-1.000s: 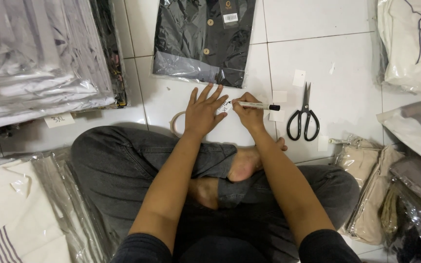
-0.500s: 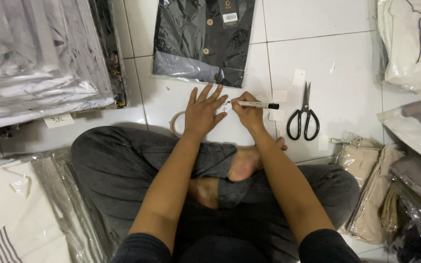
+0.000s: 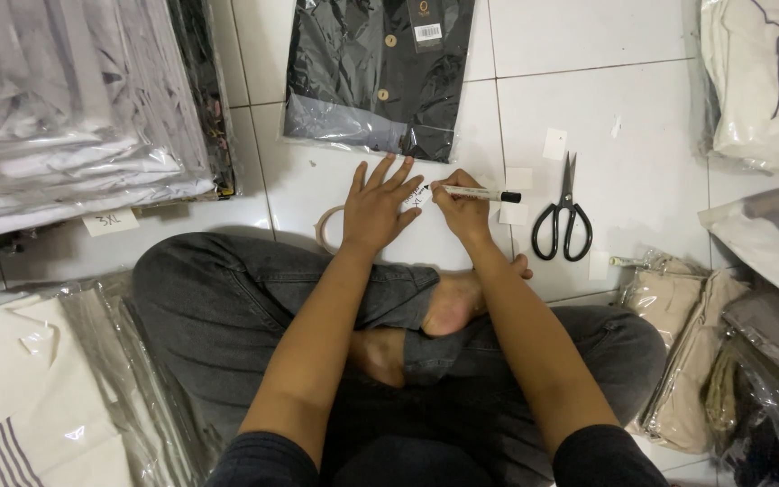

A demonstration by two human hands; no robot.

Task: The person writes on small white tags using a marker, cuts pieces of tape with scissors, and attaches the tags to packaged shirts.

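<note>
I sit cross-legged on a white tiled floor. My left hand point(image 3: 378, 209) lies flat with fingers spread, pressing on a small white paper slip on the tile. My right hand point(image 3: 462, 209) grips a marker pen point(image 3: 480, 193) with a black cap end, its tip touching the slip beside my left fingertips, where dark marks show. A roll of clear tape point(image 3: 326, 227) lies partly hidden under my left wrist. A bagged black shirt point(image 3: 376, 72) lies just beyond both hands.
Black scissors point(image 3: 563, 216) lie right of my right hand among several small white paper slips point(image 3: 554, 143). A stack of bagged garments point(image 3: 74, 117) sits at the left, bagged pale shirts point(image 3: 759, 81) at the right, beige packs point(image 3: 678, 361) near my right knee.
</note>
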